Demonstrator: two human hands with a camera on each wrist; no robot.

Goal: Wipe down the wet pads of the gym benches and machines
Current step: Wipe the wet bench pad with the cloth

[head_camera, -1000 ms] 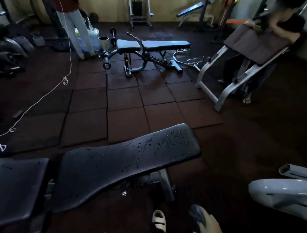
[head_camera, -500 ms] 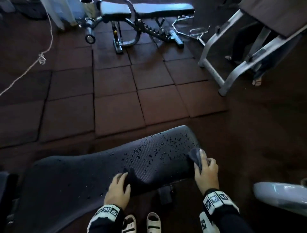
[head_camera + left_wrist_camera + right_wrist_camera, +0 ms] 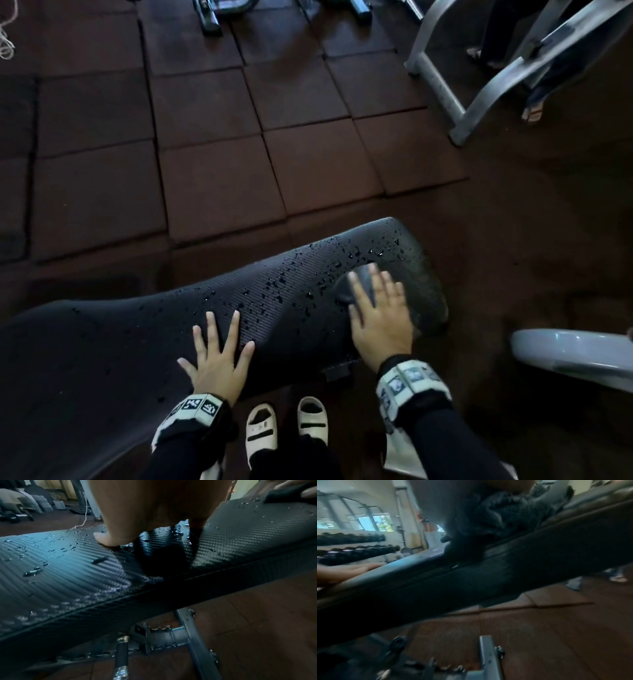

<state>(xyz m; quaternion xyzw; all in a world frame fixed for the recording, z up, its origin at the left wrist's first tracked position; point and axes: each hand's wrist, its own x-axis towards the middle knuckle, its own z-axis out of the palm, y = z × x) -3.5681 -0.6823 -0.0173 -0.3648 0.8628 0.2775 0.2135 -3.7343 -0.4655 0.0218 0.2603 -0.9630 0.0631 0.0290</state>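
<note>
A black ribbed bench pad (image 3: 144, 329) runs across the lower head view, beaded with water drops, thickest toward its right end. My left hand (image 3: 219, 346) lies flat on the near edge, fingers spread and straight. My right hand (image 3: 378, 308) presses a dark grey cloth (image 3: 356, 284) flat onto the pad's right end with straight fingers. The left wrist view shows the wet pad (image 3: 240, 536), my fingertip (image 3: 106, 540) on it and the cloth (image 3: 291, 494) at the far right. In the blurred right wrist view the cloth (image 3: 505, 516) bunches under my palm on the pad (image 3: 505, 577).
Brown rubber floor tiles (image 3: 219, 181) stretch beyond the bench. A grey machine frame (image 3: 479, 89) stands at the upper right and a pale grey part (image 3: 575, 353) juts in at the right. The bench's metal frame (image 3: 193, 635) sits beneath the pad. A dumbbell rack (image 3: 351, 545) lines the wall.
Both hands went from gripping the pad's near edge to lying flat on top. My right hand carried the cloth up onto the wet right end. The camera tilted further down.
</note>
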